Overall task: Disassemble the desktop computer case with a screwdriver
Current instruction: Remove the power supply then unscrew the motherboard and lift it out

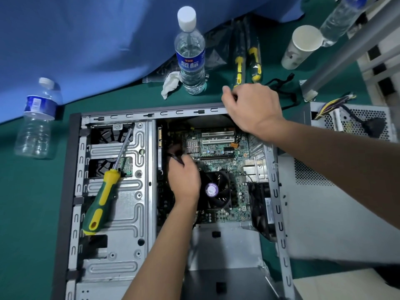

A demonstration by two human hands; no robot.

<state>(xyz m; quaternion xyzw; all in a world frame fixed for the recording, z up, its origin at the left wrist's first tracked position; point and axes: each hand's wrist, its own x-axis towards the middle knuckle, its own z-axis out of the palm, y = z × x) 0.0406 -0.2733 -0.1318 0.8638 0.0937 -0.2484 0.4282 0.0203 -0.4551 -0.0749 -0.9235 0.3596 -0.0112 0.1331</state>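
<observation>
While the computer case lies open on its side, the right hand grips its far top rim, fingers curled over. The left hand reaches inside beside the fan, pinching a dark cable. The screwdriver rests unheld on the drive cage, left of both hands.

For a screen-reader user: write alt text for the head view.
Two hands work in an open computer case: the left hand grips a black cable over the motherboard, the right hand holds the case's far rim. A green-and-yellow screwdriver lies on the drive cage.
</observation>
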